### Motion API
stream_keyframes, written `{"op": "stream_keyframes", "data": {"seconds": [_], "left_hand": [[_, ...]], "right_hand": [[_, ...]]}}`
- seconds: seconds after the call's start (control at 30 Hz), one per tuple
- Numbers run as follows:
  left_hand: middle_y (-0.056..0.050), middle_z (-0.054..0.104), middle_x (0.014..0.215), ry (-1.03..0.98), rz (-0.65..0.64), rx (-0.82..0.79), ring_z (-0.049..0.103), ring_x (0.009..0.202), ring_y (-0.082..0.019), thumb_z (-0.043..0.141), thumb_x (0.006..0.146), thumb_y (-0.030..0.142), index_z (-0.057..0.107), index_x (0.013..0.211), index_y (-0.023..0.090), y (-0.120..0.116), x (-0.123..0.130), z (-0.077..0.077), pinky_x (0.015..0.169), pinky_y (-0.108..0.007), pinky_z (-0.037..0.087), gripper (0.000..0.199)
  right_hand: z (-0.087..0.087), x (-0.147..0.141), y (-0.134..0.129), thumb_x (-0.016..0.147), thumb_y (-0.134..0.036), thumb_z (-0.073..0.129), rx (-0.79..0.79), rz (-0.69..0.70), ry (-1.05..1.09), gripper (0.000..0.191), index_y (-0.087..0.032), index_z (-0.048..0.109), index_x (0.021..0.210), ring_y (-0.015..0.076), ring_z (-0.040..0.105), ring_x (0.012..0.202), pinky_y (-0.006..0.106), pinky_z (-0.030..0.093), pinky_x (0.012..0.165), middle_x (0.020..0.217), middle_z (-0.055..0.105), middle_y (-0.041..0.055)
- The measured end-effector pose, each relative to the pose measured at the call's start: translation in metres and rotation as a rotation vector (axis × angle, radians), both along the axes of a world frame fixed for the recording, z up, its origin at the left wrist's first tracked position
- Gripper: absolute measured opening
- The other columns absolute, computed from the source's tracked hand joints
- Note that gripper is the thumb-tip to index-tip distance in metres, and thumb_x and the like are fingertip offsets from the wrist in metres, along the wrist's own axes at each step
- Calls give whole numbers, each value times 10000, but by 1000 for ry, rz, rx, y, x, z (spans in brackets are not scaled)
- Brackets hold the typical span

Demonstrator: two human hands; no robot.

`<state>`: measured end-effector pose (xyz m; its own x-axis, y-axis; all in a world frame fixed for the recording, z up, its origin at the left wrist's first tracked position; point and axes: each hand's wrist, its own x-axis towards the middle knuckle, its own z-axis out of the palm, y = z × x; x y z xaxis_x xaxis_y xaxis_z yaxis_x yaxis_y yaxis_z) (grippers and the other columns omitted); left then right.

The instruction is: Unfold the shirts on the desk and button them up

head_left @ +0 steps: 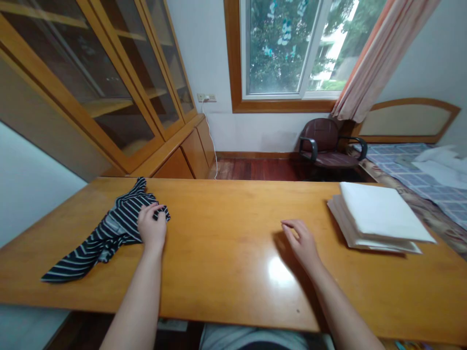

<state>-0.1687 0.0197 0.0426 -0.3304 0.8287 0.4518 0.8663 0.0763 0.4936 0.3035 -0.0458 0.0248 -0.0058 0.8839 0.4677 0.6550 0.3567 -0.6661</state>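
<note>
A black garment with white stripes (122, 218) lies crumpled on the left part of the glossy wooden desk (222, 223), stretched slantwise from near the far edge toward the near left. The person's left hand (151, 227) rests at its right end, fingers half curled, with thumb and forefinger about a bit of the fabric; whether they actually grip it cannot be told. The right hand (303, 243) hovers over the desk right of centre, loosely curled, a small gap between thumb and fingers, holding nothing. Near it, farther right, sits an uneven stack of flat white pieces (383, 209). Beyond the desk stand a glass-doored bookcase (160, 131), left, and a maroon office armchair (321, 138), below the curtained window (280, 53).
</note>
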Motion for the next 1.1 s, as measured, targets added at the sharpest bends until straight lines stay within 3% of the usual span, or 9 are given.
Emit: {"op": "stream_keyframes", "data": {"seconds": [0.1, 0.27, 0.33, 0.43, 0.6, 0.73, 0.87, 1.0, 1.1], "left_hand": [[-112, 613, 1246, -54, -17, 135, 449, 1368, -289, 429, 898, 237, 647, 1032, 172, -1, 37, -9, 1180, -487, 342, 263], [-87, 612, 1297, -84, -240, 13, 421, 1411, -278, 470, 889, 253, 661, 1032, 221, 1, 89, -31, 1176, -474, 358, 241], [-97, 622, 1297, -89, -301, -34, 424, 1410, -291, 483, 875, 236, 672, 1032, 209, 1, 102, -42, 1166, -486, 368, 247], [-102, 640, 1291, -57, -338, -100, 439, 1396, -320, 501, 859, 213, 685, 1038, 209, 0, 113, -58, 1164, -563, 331, 257], [-81, 654, 1285, 26, -351, -125, 460, 1378, -326, 507, 862, 217, 690, 1069, 238, -3, 116, -67, 1164, -611, 286, 277], [-89, 682, 1228, 35, -348, -107, 512, 1329, -317, 497, 853, 213, 700, 1023, 219, -3, 114, -67, 1152, -579, 326, 265], [-83, 692, 1200, 26, -347, -84, 530, 1308, -304, 496, 849, 200, 699, 989, 230, -3, 114, -66, 1140, -578, 345, 249], [-79, 699, 1166, 7, -347, -62, 544, 1291, -294, 490, 857, 210, 698, 963, 233, -4, 115, -64, 1138, -549, 368, 234], [-81, 699, 1150, -13, -353, -41, 554, 1275, -283, 476, 869, 222, 698, 951, 227, -5, 116, -63, 1127, -498, 406, 236]], "right_hand": [[26, 39, -2, 953, -341, 539, 189, -218, -171, 230, -227, 670, 1104, 262, 620, 1022, 442, 471, 969, 1049, 688, 106], [53, 115, -10, 910, -358, 586, 250, -536, -460, 457, -182, 554, 1330, 369, 462, 1313, 565, 376, 1074, 1377, 533, 193], [50, 138, -15, 893, -396, 600, 196, -615, -579, 538, -153, 515, 1366, 433, 391, 1366, 635, 343, 1068, 1439, 474, 238], [37, 158, -24, 904, -406, 577, 109, -638, -693, 558, -121, 504, 1378, 465, 407, 1352, 681, 340, 1040, 1429, 487, 276], [19, 169, -29, 941, -357, 517, 162, -633, -667, 443, -154, 584, 1329, 396, 470, 1338, 625, 358, 1066, 1409, 554, 217], [21, 176, -24, 946, -297, 465, 196, -640, -601, 383, -159, 644, 1254, 351, 551, 1276, 580, 382, 1068, 1322, 642, 166], [49, 181, -16, 973, -361, 424, 208, -665, -488, 407, -165, 682, 1219, 356, 632, 1151, 507, 460, 970, 1197, 702, 181], [97, 173, -16, 988, -463, 415, 186, -759, -369, 443, -218, 694, 1229, 384, 654, 1050, 478, 489, 790, 1146, 707, 187], [131, 156, -18, 972, -513, 463, 229, -786, -273, 425, -242, 712, 1185, 376, 655, 1003, 489, 479, 789, 1039, 719, 164]]}}
